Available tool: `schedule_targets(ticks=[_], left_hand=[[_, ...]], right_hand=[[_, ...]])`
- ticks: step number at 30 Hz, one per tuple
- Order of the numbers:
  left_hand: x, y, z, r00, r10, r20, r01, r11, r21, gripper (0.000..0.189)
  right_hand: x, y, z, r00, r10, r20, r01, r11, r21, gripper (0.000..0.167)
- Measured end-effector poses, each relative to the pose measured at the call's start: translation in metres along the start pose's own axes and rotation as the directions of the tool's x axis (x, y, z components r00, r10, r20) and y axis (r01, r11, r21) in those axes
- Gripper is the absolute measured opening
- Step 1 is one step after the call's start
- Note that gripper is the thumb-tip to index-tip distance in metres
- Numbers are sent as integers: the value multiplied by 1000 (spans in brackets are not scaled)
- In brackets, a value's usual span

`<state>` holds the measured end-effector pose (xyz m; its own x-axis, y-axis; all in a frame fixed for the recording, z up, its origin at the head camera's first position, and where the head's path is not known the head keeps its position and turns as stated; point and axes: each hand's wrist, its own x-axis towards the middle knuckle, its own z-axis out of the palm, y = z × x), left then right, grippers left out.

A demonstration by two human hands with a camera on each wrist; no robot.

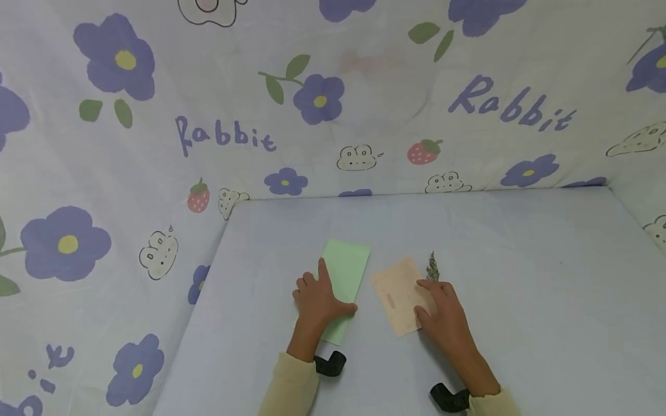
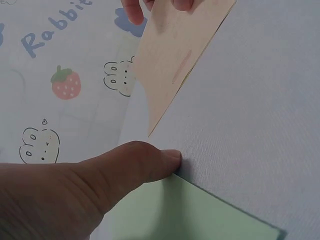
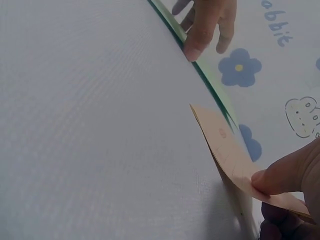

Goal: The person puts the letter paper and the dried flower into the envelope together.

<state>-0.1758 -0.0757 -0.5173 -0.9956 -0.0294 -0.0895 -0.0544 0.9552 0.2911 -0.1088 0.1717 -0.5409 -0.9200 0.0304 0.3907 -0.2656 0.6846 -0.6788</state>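
A light green folded paper (image 1: 347, 271) lies on the white table, left of the middle. My left hand (image 1: 318, 297) rests on it, index finger pointing away and thumb spread to its right edge. In the left wrist view the thumb (image 2: 135, 160) touches the edge of the green paper. To the right, my right hand (image 1: 446, 316) pinches a peach paper (image 1: 396, 294) by its right side. The right wrist view shows this peach paper (image 3: 225, 145) tilted up off the table, thumb on top and fingers beneath.
A dried plant sprig (image 1: 433, 267) lies just behind the right hand, partly hidden by it. Black wrist devices (image 1: 333, 364) sit on both wrists. A cloth wall (image 1: 385, 127) printed with flowers and rabbits rises behind the table (image 1: 546, 289) and at its sides.
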Motion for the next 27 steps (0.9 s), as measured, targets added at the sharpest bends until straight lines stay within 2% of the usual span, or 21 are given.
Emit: schedule_targets(ticks=[5, 8, 12, 19, 27], left_hand=[[0, -2, -1, 1000, 1, 4, -1, 1000, -27, 126], [-1, -3, -1, 1000, 7, 4, -7, 999, -54, 124], [-2, -3, -3, 1000, 21, 8, -20, 996, -82, 121], [0, -5, -8, 999, 48, 6, -47, 995, -84, 101], [2, -8, -11, 998, 54, 34, -51, 993, -103, 89]], right_hand=[[0, 2, 1, 1000, 3, -16, -3, 1000, 9, 55], [1, 4, 0, 999, 42, -2, -42, 999, 31, 56], [0, 5, -4, 994, 101, 30, -103, 988, 113, 58], [1, 5, -11, 996, 91, -6, -88, 979, 181, 57], [3, 4, -16, 978, 208, 17, -207, 955, 213, 51]])
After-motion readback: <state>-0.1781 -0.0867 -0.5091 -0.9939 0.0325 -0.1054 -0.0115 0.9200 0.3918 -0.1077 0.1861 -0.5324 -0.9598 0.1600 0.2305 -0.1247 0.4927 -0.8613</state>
